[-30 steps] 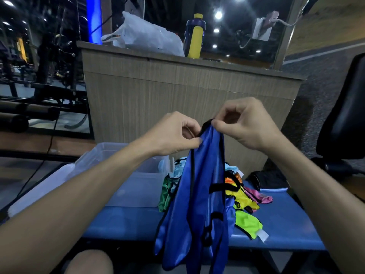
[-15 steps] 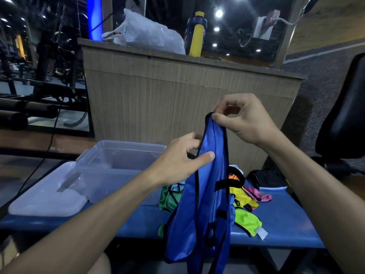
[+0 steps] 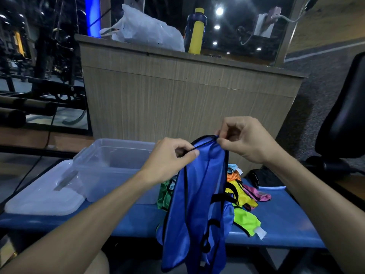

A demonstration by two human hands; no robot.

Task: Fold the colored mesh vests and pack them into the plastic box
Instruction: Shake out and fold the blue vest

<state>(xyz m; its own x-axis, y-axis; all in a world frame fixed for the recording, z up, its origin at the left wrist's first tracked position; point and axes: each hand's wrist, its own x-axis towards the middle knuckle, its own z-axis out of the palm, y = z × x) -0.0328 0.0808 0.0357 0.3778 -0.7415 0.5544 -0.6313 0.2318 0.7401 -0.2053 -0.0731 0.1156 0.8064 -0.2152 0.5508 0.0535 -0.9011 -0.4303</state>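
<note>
Blue mesh vest held up over the tabletop
Left hand and right hand each pinch its black-trimmed top edge.

Two bare forearms — no sleeves, bare knee.

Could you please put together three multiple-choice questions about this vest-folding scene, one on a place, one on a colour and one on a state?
1. Where does the lid lie?
A. On the box
B. On the bench, left of the box
C. On the counter

2. What colour is the vest held up by both hands?
A. Blue
B. Yellow
C. Pink

3. What state is the box in?
A. Closed
B. Full of vests
C. Open, no vests seen inside

Answers:
1 B, the lid rests flat on the bench beside the box.
2 A, the left hand and right hand pinch the blue vest at its top edge.
3 C, the box has no lid on and its visible inside looks bare.
</note>
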